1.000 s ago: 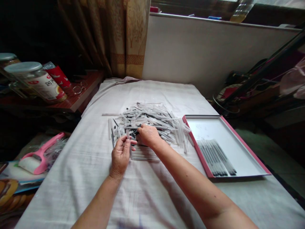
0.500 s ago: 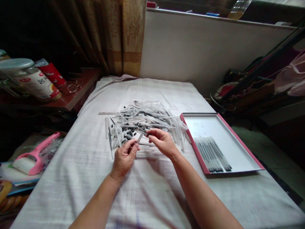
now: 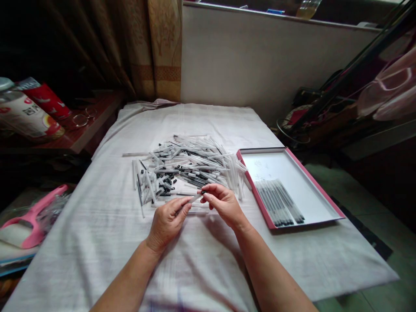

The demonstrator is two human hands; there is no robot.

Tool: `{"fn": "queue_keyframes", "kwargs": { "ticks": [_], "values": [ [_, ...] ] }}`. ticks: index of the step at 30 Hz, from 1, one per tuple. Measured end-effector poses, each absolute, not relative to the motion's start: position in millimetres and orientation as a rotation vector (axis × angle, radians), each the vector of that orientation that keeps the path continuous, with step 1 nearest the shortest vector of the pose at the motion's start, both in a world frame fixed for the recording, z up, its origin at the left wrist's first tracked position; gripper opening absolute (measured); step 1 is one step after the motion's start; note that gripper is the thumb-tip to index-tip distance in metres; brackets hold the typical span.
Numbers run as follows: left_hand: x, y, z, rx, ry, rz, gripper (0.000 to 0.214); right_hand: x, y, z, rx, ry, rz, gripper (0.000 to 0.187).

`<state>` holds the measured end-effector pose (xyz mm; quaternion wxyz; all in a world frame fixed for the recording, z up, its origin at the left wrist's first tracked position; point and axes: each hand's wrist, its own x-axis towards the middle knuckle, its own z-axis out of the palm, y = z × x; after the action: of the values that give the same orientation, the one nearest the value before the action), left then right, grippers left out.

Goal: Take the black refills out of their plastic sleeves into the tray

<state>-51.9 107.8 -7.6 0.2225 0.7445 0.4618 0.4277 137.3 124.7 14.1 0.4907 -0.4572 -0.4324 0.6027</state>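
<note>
Fingers closed, my left hand grips a whitish translucent pen, tilted up to the right. At its upper end, my right hand pinches a small black pen plug, which appears to touch the pen's end. Just beyond both hands lies a loose pile of clear pen barrels, dark refills, whitish caps and small black plugs. To the right, a shallow pink-edged box holds a row of pens with black ends side by side.
A white cloth covers the table. At left, a jar, a red can and glasses stand on a brown shelf. Below it is a pink-handled tool. A curtain and pale wall are behind.
My right hand has brought the black plug down to the pen's end in my left hand; the two hands now meet. The view has shifted slightly right.
</note>
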Motion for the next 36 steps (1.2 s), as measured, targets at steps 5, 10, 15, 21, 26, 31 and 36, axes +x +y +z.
{"fn": "queue_keyframes", "kwargs": {
  "ticks": [5,10,15,21,26,31,36],
  "values": [
    [-52,108,-7,2.074,1.294,1.134,0.021,141,124,12,-1.101,-1.222,1.349,0.019],
    [-54,108,-6,2.131,1.291,1.117,0.022,146,122,14,-1.122,-1.440,1.168,0.014],
    [-55,108,-5,2.155,1.296,1.097,0.023,148,122,14,-1.137,-1.497,1.131,0.014],
    [-54,108,-4,2.169,1.285,1.117,0.022,147,122,11,-1.124,-1.448,1.199,0.013],
    [-55,108,-3,2.157,1.287,1.094,0.023,148,122,10,-1.121,-1.442,1.200,0.015],
    [-55,108,-2,2.175,1.289,1.082,0.023,149,122,10,-1.129,-1.443,1.199,0.016],
    [-54,107,1,2.186,1.298,1.087,0.023,147,122,11,-1.130,-1.290,1.335,0.021]
  ]
}}
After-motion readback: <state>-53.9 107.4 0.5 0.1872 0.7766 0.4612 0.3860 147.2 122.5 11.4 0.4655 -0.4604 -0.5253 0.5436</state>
